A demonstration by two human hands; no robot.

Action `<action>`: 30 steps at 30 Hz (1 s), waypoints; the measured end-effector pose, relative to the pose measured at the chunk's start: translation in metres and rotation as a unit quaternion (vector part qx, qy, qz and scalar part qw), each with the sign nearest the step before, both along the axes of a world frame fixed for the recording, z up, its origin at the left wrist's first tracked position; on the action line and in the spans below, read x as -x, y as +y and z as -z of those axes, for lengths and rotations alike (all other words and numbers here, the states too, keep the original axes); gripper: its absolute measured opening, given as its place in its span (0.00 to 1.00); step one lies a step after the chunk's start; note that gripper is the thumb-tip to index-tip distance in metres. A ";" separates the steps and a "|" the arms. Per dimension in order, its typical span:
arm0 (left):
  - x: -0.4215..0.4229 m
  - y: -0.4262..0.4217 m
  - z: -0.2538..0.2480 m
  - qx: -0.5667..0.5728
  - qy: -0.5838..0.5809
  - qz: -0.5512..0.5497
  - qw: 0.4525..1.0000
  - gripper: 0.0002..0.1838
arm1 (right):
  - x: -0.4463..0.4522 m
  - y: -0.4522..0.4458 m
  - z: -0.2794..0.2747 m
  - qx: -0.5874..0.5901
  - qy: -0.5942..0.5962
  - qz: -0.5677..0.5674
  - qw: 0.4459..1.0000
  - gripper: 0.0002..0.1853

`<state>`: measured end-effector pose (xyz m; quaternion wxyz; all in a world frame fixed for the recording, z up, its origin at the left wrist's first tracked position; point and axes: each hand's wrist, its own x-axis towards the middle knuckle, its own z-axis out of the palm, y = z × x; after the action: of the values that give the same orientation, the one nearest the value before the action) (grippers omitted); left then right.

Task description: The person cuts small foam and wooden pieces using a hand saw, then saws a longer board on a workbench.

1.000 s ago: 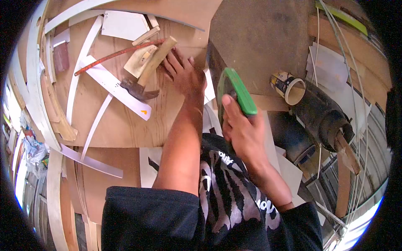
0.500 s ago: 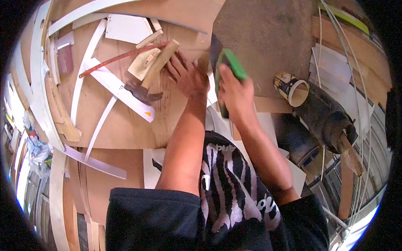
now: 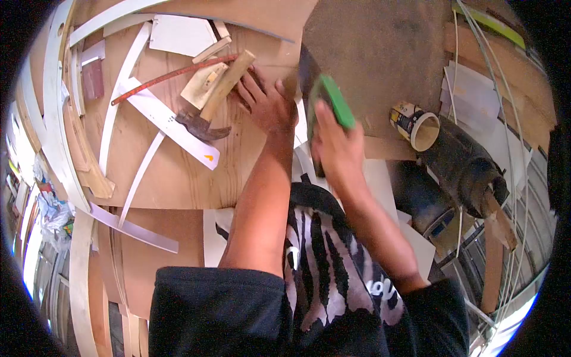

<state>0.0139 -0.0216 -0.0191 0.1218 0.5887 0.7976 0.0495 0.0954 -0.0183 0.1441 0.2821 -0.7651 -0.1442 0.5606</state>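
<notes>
My right hand [image 3: 339,149] grips the green handle of a handsaw [image 3: 336,102]. The saw's dark blade [image 3: 307,66] points away from me along the right edge of a plywood sheet [image 3: 178,178]. My left hand [image 3: 267,108] lies on that sheet just left of the blade, its fingers spread. Beside its fingertips is a claw hammer [image 3: 228,86] with a wooden handle, resting against a small wooden block [image 3: 202,88]. A thin red strip [image 3: 160,79] passes under the hammer handle, and a white strip [image 3: 175,128] lies below the hammer head.
White and wooden strips [image 3: 58,119] line the left side. A white panel piece [image 3: 181,35] lies at the far side of the sheet. To the right are a tipped paint bucket [image 3: 423,132], a dark rolled item [image 3: 461,154] and thin long rods [image 3: 505,119].
My right hand and the saw have moved slightly toward my body, showing more blade at the far end. My left hand stays on the sheet.
</notes>
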 end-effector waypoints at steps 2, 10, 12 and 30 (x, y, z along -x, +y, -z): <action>0.001 -0.002 0.000 -0.014 0.002 0.005 1.000 0.36 | -0.001 0.014 0.016 -0.014 0.037 0.023 0.999 0.16; 0.001 -0.002 0.005 -0.036 -0.019 0.005 0.999 0.37 | -0.004 -0.009 0.018 -0.041 0.026 -0.013 0.999 0.13; 0.000 0.001 0.003 -0.050 -0.011 0.000 0.999 0.38 | -0.006 -0.003 0.011 -0.035 0.024 -0.013 0.999 0.14; 0.003 -0.004 -0.002 -0.018 0.026 0.053 0.998 0.38 | -0.012 -0.006 0.006 -0.032 0.041 0.037 0.998 0.14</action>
<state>0.0105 -0.0260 -0.0170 0.0927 0.6333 0.7672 0.0419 0.1070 -0.0246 0.1380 0.3323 -0.7367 -0.1221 0.5761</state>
